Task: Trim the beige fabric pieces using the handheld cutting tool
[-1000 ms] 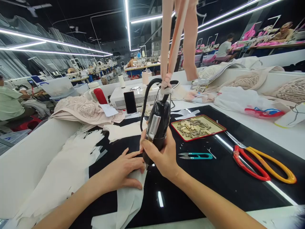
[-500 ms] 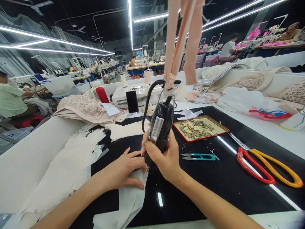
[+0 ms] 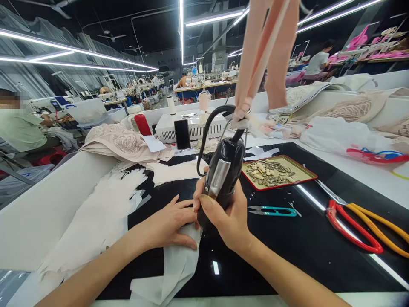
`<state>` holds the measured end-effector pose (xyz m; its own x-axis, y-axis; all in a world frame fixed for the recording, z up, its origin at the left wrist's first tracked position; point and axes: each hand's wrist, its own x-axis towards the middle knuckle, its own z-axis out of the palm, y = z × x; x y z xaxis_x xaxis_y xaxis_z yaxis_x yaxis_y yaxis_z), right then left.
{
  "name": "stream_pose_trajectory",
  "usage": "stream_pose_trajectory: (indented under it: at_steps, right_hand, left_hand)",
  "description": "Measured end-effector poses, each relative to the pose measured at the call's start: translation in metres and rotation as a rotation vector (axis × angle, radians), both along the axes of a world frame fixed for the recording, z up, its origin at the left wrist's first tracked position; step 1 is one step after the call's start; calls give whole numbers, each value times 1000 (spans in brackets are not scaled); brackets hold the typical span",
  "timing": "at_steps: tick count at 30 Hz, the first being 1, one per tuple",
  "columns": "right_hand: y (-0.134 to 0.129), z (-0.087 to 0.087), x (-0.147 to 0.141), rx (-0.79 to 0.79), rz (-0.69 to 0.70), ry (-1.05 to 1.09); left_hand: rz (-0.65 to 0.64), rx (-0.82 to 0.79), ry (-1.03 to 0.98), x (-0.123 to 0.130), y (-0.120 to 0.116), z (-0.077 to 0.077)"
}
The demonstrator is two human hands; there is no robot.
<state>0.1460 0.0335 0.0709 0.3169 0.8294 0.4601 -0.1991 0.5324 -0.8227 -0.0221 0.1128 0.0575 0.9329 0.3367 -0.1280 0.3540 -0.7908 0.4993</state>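
One glossy black tool (image 3: pixel 224 164), silver-panelled, sits gripped in right fingers (image 3: pixel 213 209) — left fingers (image 3: pixel 185 241) spread over white fabric (image 3: pixel 180 261).

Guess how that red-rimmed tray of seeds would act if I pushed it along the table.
The tray looks thin, flat and fairly stiff, so it would probably slide rather than tip. The glossy black tabletop suggests little drag. The seeds lie loose behind only a low rim, so a hard shove might well shift or spill some.
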Motion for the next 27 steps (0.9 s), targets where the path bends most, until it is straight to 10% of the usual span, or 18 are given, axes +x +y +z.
stream_pose_trajectory:
  at_steps: [18, 27]
  right_hand:
    - [-6, -7, -5, 31, 25, -24]
    - [-2, 6, 13, 73, -65, -49]
  left_hand:
    - [-3, 51, -10, 3, 0, 1]
    - [101, 358, -265, -25, -31, -6]
